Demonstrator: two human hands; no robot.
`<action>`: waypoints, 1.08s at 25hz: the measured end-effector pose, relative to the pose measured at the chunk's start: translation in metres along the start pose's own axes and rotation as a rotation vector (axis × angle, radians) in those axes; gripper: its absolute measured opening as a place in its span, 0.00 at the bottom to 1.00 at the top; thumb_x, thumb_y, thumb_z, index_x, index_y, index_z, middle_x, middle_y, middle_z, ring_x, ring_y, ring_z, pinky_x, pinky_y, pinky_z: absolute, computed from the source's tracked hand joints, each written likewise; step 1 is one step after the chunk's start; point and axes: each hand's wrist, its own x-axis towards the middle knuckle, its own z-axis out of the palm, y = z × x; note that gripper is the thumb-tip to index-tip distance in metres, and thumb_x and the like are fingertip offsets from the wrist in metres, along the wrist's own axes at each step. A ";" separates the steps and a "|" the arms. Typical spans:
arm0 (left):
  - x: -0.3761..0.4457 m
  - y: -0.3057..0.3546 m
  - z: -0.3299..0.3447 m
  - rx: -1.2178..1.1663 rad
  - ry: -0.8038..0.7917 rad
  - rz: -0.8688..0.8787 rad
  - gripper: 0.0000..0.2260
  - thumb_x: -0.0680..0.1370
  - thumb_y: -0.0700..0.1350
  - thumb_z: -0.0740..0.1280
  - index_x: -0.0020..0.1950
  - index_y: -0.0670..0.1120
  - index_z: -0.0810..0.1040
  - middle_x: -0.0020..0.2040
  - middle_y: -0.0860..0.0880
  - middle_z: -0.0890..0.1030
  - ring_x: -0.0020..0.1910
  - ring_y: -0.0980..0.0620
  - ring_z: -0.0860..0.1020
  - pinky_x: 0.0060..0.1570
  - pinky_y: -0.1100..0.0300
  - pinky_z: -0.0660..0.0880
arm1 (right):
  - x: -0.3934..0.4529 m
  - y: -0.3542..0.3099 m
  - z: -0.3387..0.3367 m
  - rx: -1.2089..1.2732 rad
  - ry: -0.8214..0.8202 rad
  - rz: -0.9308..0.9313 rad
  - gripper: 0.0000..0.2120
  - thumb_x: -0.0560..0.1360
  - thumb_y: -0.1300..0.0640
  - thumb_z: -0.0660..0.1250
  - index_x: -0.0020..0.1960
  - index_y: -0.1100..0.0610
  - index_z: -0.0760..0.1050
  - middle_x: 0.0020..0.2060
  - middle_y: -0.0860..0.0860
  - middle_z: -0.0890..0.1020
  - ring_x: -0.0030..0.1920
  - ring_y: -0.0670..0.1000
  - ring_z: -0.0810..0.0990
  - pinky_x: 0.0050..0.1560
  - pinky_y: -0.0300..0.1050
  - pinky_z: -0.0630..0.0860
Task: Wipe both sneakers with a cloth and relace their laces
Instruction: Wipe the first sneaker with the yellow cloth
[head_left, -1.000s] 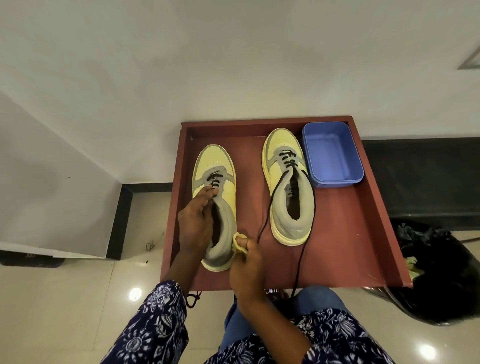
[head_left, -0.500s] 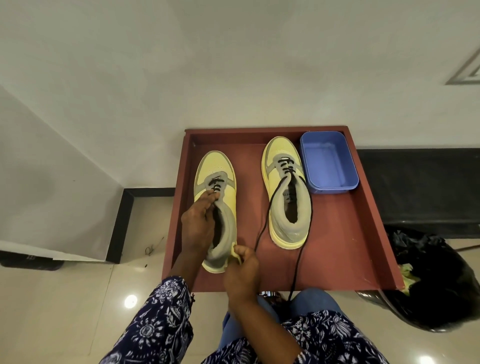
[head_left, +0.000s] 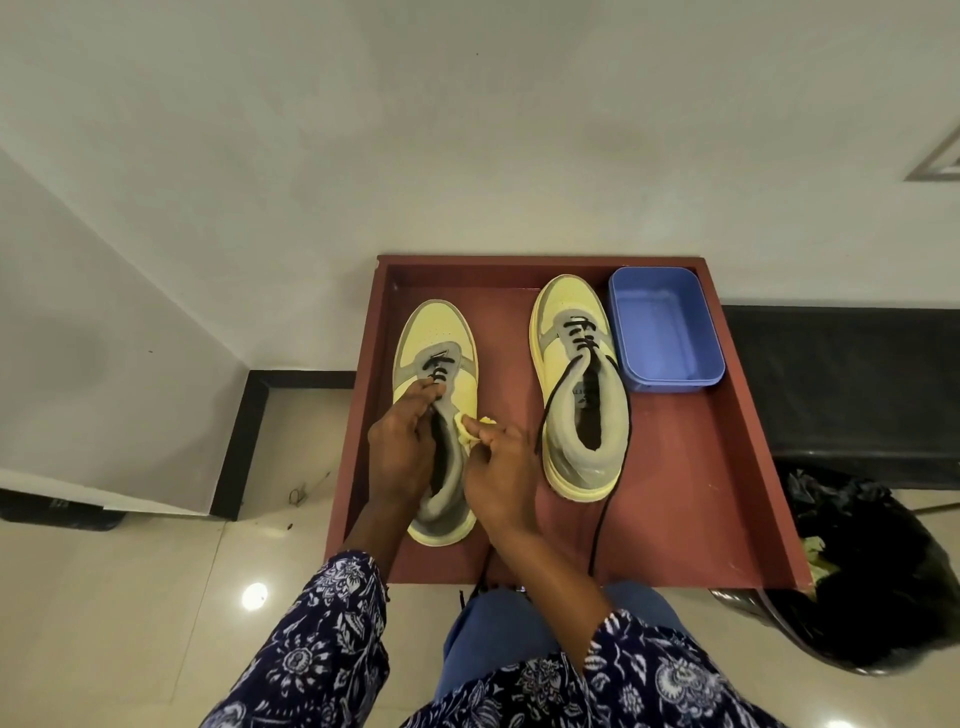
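Note:
Two yellow and grey sneakers stand toes away from me on a reddish-brown tray table (head_left: 691, 519). My left hand (head_left: 402, 447) holds the left sneaker (head_left: 434, 332) at its collar, fingers over the tongue by the black laces. My right hand (head_left: 498, 467) pinches a small yellow cloth (head_left: 470, 428) against that sneaker's right side. The right sneaker (head_left: 579, 384) stands apart, its black lace (head_left: 602, 519) loose and trailing over the table's near edge.
A blue plastic tub (head_left: 665, 327) sits at the table's far right corner, beside the right sneaker. A black bin bag (head_left: 872, 571) stands on the floor at the right. The wall runs directly behind the table. My knees are under the near edge.
My right hand has moved the cloth from the left sneaker's heel forward along its right side to the middle. My left hand keeps its hold on the shoe.

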 end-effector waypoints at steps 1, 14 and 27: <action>0.000 0.000 0.000 -0.004 0.004 0.004 0.14 0.77 0.30 0.58 0.58 0.38 0.78 0.60 0.42 0.79 0.58 0.56 0.73 0.63 0.61 0.67 | -0.005 0.003 -0.001 0.017 -0.007 0.006 0.17 0.77 0.67 0.58 0.63 0.58 0.75 0.57 0.53 0.75 0.59 0.50 0.74 0.51 0.24 0.62; 0.000 -0.004 0.004 0.012 0.022 0.009 0.13 0.77 0.30 0.60 0.58 0.39 0.78 0.59 0.43 0.79 0.59 0.53 0.74 0.63 0.57 0.69 | -0.054 0.029 0.019 0.285 0.081 0.170 0.14 0.76 0.68 0.62 0.60 0.61 0.76 0.48 0.51 0.76 0.49 0.47 0.76 0.53 0.35 0.71; 0.001 0.003 0.002 0.072 0.010 0.006 0.14 0.77 0.31 0.59 0.58 0.39 0.79 0.60 0.43 0.79 0.59 0.55 0.74 0.62 0.62 0.68 | 0.005 0.020 0.000 -0.092 -0.057 -0.040 0.16 0.77 0.67 0.59 0.63 0.60 0.75 0.56 0.56 0.78 0.56 0.53 0.76 0.46 0.27 0.62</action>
